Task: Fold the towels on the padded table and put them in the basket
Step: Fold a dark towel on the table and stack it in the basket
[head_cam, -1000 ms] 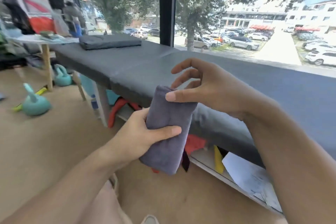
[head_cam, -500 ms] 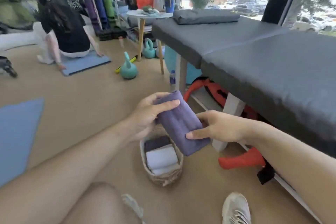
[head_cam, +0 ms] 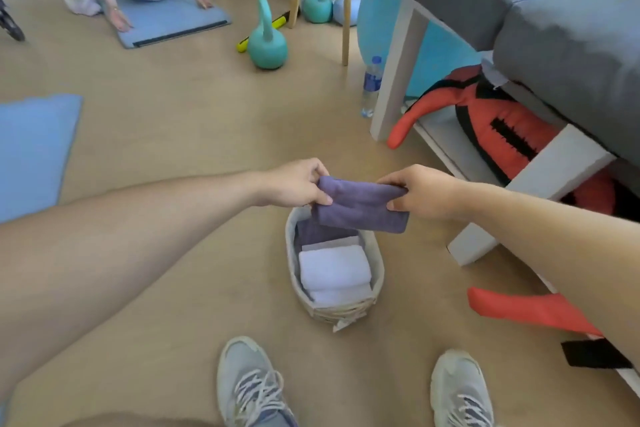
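Observation:
A folded purple towel (head_cam: 358, 207) hangs level just above the far end of a woven basket (head_cam: 378, 265) on the floor. My left hand (head_cam: 294, 183) pinches its left end and my right hand (head_cam: 420, 191) pinches its right end. Inside the basket lie a folded white towel (head_cam: 333, 269) and, behind it, a purple towel (head_cam: 313, 233) partly hidden by the held one. The grey padded table (head_cam: 561, 21) fills the upper right.
Red and black bags (head_cam: 491, 128) sit under the table by its white legs, with a water bottle (head_cam: 371, 85) beside one leg. Teal kettlebells (head_cam: 267, 42) and blue mats (head_cam: 33, 149) lie on the floor. A person kneels at the back left. My shoes (head_cam: 252, 388) are below.
The view swung from the table down to the floor. Both hands brought the purple towel down, turned it level and now hold it by its ends over the basket.

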`<state>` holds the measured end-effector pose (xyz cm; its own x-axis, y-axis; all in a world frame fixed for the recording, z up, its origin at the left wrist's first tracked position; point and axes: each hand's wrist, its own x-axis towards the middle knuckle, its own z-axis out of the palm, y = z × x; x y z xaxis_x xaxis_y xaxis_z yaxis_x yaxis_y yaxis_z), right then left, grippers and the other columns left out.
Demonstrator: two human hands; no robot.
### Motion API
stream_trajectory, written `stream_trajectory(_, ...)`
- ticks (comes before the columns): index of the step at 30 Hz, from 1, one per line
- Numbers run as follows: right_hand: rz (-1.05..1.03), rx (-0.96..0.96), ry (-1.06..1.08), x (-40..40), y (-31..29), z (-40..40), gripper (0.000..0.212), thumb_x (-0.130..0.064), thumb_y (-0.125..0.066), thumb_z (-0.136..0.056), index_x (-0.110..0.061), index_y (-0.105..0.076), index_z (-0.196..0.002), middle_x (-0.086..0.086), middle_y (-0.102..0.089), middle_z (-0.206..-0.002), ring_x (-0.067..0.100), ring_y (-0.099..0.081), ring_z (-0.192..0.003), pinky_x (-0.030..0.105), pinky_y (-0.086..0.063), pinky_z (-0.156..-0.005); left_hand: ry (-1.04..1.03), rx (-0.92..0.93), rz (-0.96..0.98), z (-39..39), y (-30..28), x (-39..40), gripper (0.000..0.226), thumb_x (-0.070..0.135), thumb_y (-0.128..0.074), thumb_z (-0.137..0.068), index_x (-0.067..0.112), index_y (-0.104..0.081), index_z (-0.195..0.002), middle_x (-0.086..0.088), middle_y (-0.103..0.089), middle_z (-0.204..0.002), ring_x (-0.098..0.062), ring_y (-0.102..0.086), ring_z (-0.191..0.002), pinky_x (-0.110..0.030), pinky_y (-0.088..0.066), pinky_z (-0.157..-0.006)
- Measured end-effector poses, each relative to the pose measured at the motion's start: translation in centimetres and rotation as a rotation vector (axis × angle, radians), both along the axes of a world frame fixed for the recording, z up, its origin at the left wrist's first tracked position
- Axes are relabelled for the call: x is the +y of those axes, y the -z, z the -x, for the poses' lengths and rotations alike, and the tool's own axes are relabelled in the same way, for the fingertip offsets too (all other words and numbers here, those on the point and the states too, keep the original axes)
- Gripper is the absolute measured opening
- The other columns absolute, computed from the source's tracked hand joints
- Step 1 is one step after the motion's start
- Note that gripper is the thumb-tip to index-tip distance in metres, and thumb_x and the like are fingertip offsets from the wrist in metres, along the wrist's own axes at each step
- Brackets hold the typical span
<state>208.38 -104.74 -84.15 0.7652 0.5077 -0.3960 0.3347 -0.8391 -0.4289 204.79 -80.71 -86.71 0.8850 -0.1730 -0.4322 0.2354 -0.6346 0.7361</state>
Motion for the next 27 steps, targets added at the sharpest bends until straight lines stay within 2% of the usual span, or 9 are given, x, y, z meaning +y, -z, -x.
stream_trajectory(4, -0.002, 0.053, 0.027, 1.7, 4.8, -3.5, 0.034, -0.012, -0.066, -0.09, -0.017, -0.059, -0.123, -0.003, -0.068, -0.106, 0.014, -0.063, -0.091, 0.014, -0.049, -0.068, 0.056, 0.099, -0.163, -2.1, 4.8, 0.7, 0.031, 0.017, -0.068, -0.093, 0.013, -0.057, -0.121, -0.006, -0.07, -0.12, -0.024, -0.064, -0.114, -0.041, -0.048, -0.104)
stream_trajectory(6, -0.043, 0.068, 0.046, 2.3, 8.1, -4.8, 0.028, -0.009, -0.064, -0.091, -0.012, -0.059, -0.118, 0.0, -0.066, -0.102, 0.015, -0.059, -0.086, 0.008, -0.042, -0.057, 0.043, 0.126, -0.203, -2.9, 7.3, 1.0, 0.028, 0.019, -0.069, -0.093, 0.01, -0.062, -0.119, -0.006, -0.071, -0.115, -0.023, -0.064, -0.106, -0.036, -0.049, -0.096)
stream_trajectory(9, -0.139, 0.091, 0.113, 2.9, 13.2, -5.9, 0.02, -0.006, -0.062, -0.092, -0.014, -0.062, -0.111, -0.002, -0.062, -0.094, 0.013, -0.056, -0.078, 0.007, -0.04, -0.055, 0.004, 0.107, -0.247, -3.2, 11.2, 1.6, 0.003, 0.018, -0.066, -0.095, 0.016, -0.065, -0.092, 0.003, -0.062, -0.083, -0.018, -0.055, -0.084, -0.018, -0.042, -0.064)
stream_trajectory(12, -0.261, 0.097, 0.253, 3.3, 18.5, -5.9, 0.019, -0.004, -0.061, -0.092, -0.021, -0.064, -0.097, -0.002, -0.067, -0.092, 0.017, -0.061, -0.083, 0.017, -0.047, -0.068, 0.01, 0.063, -0.352, -3.0, 15.0, 2.1, 0.024, 0.027, -0.06, -0.098, 0.031, -0.053, -0.075, 0.007, -0.057, -0.08, -0.024, -0.057, -0.088, -0.024, -0.041, -0.068)
stream_trajectory(15, -0.364, 0.095, 0.415, 3.9, 22.0, -4.8, 0.019, -0.005, -0.063, -0.092, -0.024, -0.066, -0.092, 0.003, -0.07, -0.099, 0.019, -0.063, -0.089, 0.026, -0.047, -0.075, 0.058, 0.015, -0.466, -2.7, 17.2, 2.4, 0.01, 0.033, -0.052, -0.101, 0.029, -0.061, -0.102, -0.009, -0.064, -0.111, -0.035, -0.056, -0.114, -0.035, -0.041, -0.089)
stream_trajectory(17, -0.402, 0.085, 0.451, 4.4, 22.9, -4.7, 0.015, -0.008, -0.063, -0.092, -0.019, -0.068, -0.101, 0.001, -0.07, -0.102, 0.019, -0.064, -0.093, 0.025, -0.048, -0.077, 0.081, 0.006, -0.525, -2.4, 17.7, 2.2, 0.042, 0.031, -0.045, -0.104, 0.023, -0.046, -0.145, -0.017, -0.059, -0.132, -0.036, -0.047, -0.127, -0.038, -0.034, -0.104)
stream_trajectory(18, -0.419, 0.073, 0.465, 4.6, 23.1, -4.9, 0.014, -0.009, -0.064, -0.093, -0.018, -0.067, -0.104, -0.001, -0.068, -0.103, 0.019, -0.063, -0.094, 0.022, -0.046, -0.075, 0.059, 0.003, -0.532, -2.4, 17.8, 2.2, 0.049, 0.03, -0.042, -0.106, 0.022, -0.035, -0.154, -0.019, -0.055, -0.136, -0.036, -0.043, -0.131, -0.038, -0.03, -0.108)
stream_trajectory(21, -0.423, 0.029, 0.51, 5.1, 23.1, -5.4, 0.016, -0.015, -0.068, -0.092, -0.018, -0.066, -0.108, -0.005, -0.062, -0.1, 0.015, -0.058, -0.094, 0.015, -0.037, -0.064, 0.029, -0.023, -0.561, -2.2, 17.9, 2.1, 0.05, 0.029, -0.035, -0.108, 0.022, -0.027, -0.157, -0.021, -0.051, -0.138, -0.034, -0.038, -0.133, -0.036, -0.024, -0.109)
stream_trajectory(27, -0.424, 0.007, 0.536, 6.4, 23.7, -5.8, 0.014, -0.013, -0.064, -0.094, -0.018, -0.064, -0.107, -0.006, -0.06, -0.096, 0.015, -0.056, -0.09, 0.021, -0.037, -0.074, -0.056, -0.098, -0.598, -2.9, 18.4, 2.0, 0.047, 0.025, -0.033, -0.107, 0.02, -0.032, -0.153, -0.014, -0.058, -0.133, -0.031, -0.038, -0.131, -0.039, -0.027, -0.109)
